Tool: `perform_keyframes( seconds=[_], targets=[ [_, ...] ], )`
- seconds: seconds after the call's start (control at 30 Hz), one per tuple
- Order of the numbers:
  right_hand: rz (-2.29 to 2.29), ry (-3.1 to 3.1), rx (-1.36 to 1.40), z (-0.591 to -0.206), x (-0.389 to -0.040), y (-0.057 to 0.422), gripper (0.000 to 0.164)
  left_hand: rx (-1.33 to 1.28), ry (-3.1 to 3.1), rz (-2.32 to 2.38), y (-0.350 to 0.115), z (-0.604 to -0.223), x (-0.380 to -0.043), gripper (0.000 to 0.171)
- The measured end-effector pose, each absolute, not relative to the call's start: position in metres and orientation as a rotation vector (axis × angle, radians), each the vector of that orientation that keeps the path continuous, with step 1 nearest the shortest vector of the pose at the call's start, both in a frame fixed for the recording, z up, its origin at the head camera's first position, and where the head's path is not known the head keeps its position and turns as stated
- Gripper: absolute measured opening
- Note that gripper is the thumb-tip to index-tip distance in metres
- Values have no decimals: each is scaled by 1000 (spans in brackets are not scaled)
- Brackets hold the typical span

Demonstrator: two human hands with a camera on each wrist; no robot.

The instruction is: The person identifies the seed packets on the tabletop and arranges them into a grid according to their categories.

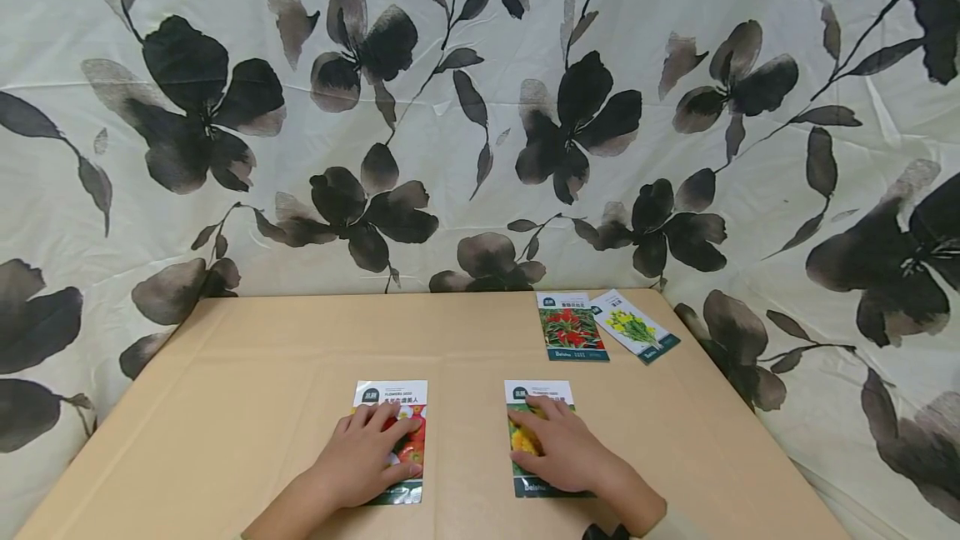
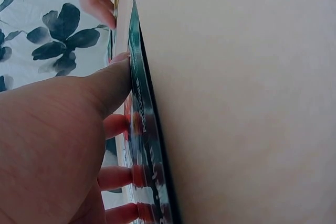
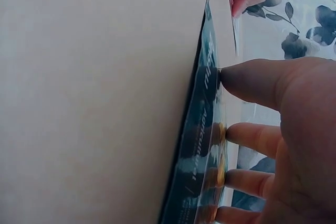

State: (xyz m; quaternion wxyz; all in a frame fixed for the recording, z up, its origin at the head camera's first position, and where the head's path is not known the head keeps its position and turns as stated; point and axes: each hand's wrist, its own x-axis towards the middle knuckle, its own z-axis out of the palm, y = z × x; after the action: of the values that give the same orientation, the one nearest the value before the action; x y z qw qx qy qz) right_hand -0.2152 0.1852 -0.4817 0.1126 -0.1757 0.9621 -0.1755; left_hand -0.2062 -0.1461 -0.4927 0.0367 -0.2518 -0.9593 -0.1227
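My left hand [image 1: 358,455] rests on a seed packet [image 1: 415,438] with red flowers, in the middle of the table. Fingertips touch its face, and the hand covers its left part. To the right, my right hand [image 1: 558,450] lies over another seed packet [image 1: 528,486] with yellow flowers, its fingers spread on the front. In the left wrist view, the thumb and fingers press on the glossy packet [image 2: 143,108], which lies flat. The right wrist view shows the thumb and fingertips on the green lower band of the other packet [image 3: 197,129].
At the back right of the tan table [image 1: 247,407] lie a packet with red peppers or blooms [image 1: 573,330] and a tilted packet with yellow flowers [image 1: 636,327], edges close together. A white cloth with dark flowers [image 1: 480,173] hangs behind the table.
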Motion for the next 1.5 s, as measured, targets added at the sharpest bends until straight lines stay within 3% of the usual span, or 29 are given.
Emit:
perform_keyframes(
  seconds=[1.5],
  targets=[
    [-457,2861,-566,-482,-214,151,63,-761,-2971,-398,-146,-491,-206,66]
  ],
)
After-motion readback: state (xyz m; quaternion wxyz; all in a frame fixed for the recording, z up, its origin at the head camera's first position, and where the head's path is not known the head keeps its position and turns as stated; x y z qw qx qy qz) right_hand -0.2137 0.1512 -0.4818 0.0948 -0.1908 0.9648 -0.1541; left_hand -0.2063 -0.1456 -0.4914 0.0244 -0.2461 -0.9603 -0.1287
